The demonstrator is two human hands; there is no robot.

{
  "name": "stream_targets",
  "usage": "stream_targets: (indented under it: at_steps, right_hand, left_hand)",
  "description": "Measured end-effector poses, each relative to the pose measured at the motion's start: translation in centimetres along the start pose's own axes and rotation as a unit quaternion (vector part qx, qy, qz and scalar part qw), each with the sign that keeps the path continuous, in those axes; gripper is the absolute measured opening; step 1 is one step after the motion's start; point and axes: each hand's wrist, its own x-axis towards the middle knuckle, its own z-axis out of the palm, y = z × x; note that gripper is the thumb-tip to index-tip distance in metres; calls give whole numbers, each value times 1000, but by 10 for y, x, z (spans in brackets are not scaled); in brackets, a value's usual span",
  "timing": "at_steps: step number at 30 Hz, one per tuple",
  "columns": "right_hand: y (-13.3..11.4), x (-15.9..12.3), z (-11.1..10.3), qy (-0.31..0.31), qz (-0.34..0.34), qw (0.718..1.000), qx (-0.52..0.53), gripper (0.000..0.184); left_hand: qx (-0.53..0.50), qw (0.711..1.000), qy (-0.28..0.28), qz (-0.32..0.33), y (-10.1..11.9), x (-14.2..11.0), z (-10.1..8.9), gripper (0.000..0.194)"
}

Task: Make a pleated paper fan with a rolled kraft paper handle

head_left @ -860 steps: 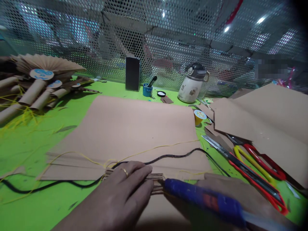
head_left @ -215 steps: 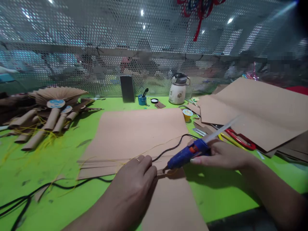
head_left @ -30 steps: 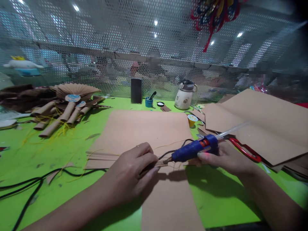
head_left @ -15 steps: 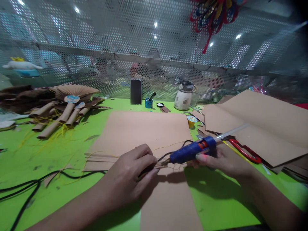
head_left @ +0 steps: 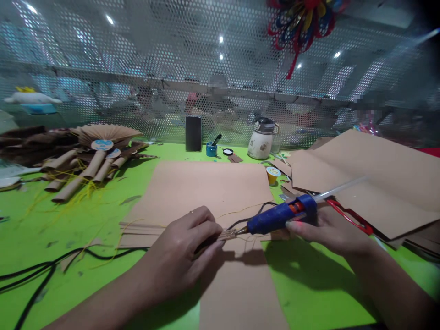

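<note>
My right hand (head_left: 330, 229) is wrapped round a blue hot glue gun (head_left: 271, 220), with a clear glue stick (head_left: 342, 189) poking out of its back. The gun's metal tip points left, at the end of a folded stack of brown paper (head_left: 227, 234). That folded paper is pinched in my left hand (head_left: 189, 247), whose fingers hide most of it. Fine threads hang about the tip; whether it touches the paper, I cannot tell. Beneath both hands lie brown paper sheets (head_left: 209, 183), and a strip of brown paper (head_left: 240, 293) runs toward me.
Red-handled scissors (head_left: 350, 215) lie beside large brown sheets (head_left: 371, 178) on the right. Behind stand a white bottle (head_left: 261, 142), a blue jar (head_left: 211, 149) and a yellow cup (head_left: 272, 175). Paper fans (head_left: 106, 133) with tube handles are at left. A black cord (head_left: 51, 263) crosses the green table.
The glue gun has shifted slightly right, drawing its tip away from my left fingertips along the folded paper. My left hand keeps its pinch in nearly the same spot.
</note>
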Motion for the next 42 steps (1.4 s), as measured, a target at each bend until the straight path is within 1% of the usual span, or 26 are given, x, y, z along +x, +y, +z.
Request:
stream_targets:
  at_steps: [3, 6, 8, 11, 13, 14, 18, 20, 23, 24, 26, 29, 30, 31, 33, 36, 39, 42]
  right_hand:
    - [1, -2, -4, 23, 6, 1000, 5, 37]
    - [1, -2, -5, 54, -12, 998, 26, 39]
    - [0, -1, -4, 71, -19, 997, 28, 40]
    - [-2, 0, -1, 71, -14, 997, 17, 42]
    - [-3, 0, 1, 66, -5, 998, 12, 43]
    - [-3, -1, 2, 63, -1, 998, 11, 42]
    - [1, -5, 7, 47, 12, 999, 11, 36]
    - [3, -7, 9, 37, 8, 999, 12, 32]
    - [3, -7, 12, 34, -4, 999, 1, 30]
    - [2, -7, 12, 39, -4, 999, -5, 31]
    - [1, -7, 12, 53, -5, 999, -7, 32]
    - [1, -7, 8, 54, -10, 998, 23, 36]
    - [2, -7, 6, 47, -12, 998, 40, 38]
    - [4, -7, 5, 38, -15, 997, 60, 41]
    - [7, -6, 3, 14, -20, 994, 106, 46]
    - [11, -4, 4, -32, -35, 981, 186, 48]
    - [11, -2, 9, -63, -41, 965, 253, 44]
    - [10, -3, 11, -75, -38, 955, 284, 40]
  left_hand:
    - [-3, 1000, 5, 0, -1, -1, -1, 14]
    - [-13, 1000, 4, -17, -2, -1, 1, 14]
    - [-7, 1000, 10, -15, -3, 0, 3, 15]
    - [66, 996, 58, 28, -2, 0, 5, 13]
    - [136, 984, 94, 66, -1, 0, 5, 13]
    - [165, 977, 102, 85, 0, 0, 5, 14]
    - [230, 958, 90, 147, 1, -2, 3, 20]
    - [247, 951, 92, 165, 0, -3, 3, 21]
    - [260, 943, 111, 177, 0, -5, 6, 23]
    - [259, 942, 119, 180, 0, -5, 7, 23]
    - [236, 949, 130, 163, 2, -4, 8, 23]
    - [136, 977, 135, 96, 5, -1, 7, 22]
    - [94, 983, 132, 83, 5, -1, 5, 23]
    - [57, 987, 126, 82, 6, 0, 2, 25]
    - [16, 987, 112, 113, 8, 0, -4, 28]
    - [24, 982, 107, 151, 12, -5, -12, 29]
    - [41, 982, 108, 149, 16, -13, -15, 31]
    - [55, 983, 102, 144, 17, -18, -13, 33]
